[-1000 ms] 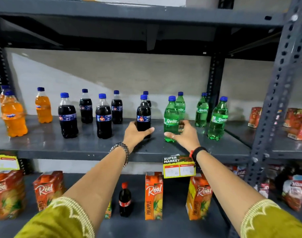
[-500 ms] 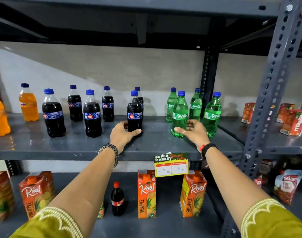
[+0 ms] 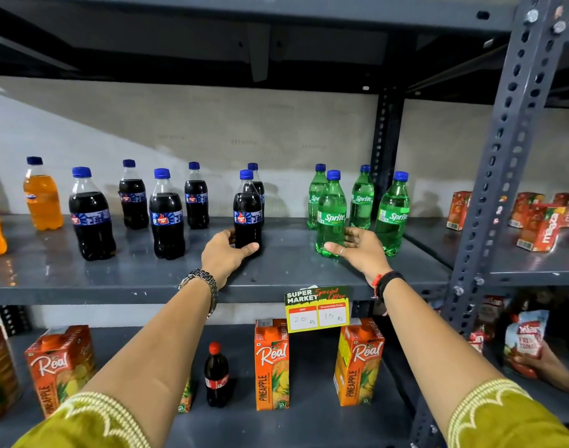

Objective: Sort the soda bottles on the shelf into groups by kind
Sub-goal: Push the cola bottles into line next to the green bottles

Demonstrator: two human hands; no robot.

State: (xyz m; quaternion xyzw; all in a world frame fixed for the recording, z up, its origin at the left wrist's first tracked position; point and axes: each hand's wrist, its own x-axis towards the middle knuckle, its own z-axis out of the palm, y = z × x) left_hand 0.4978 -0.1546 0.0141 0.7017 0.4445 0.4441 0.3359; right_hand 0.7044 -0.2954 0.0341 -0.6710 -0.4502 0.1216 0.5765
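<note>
On the grey middle shelf (image 3: 292,273) stand three kinds of soda bottles. Orange bottles (image 3: 42,198) are at the far left. Several dark cola bottles with blue caps (image 3: 166,218) fill the middle. Several green Sprite bottles (image 3: 362,198) cluster at the right. My left hand (image 3: 226,255) wraps the base of the front cola bottle (image 3: 247,215). The fingers of my right hand (image 3: 360,250) curl around the base of the front Sprite bottle (image 3: 331,215).
A dark upright post (image 3: 499,176) bounds the shelf on the right, with red juice cartons (image 3: 541,227) beyond it. A yellow price tag (image 3: 318,310) hangs from the shelf edge. Below stand orange Real juice cartons (image 3: 271,363) and a small red-capped cola bottle (image 3: 215,376).
My right hand slid the front Sprite bottle rightward into the green cluster. My left hand stayed at the front cola bottle. The camera panned right.
</note>
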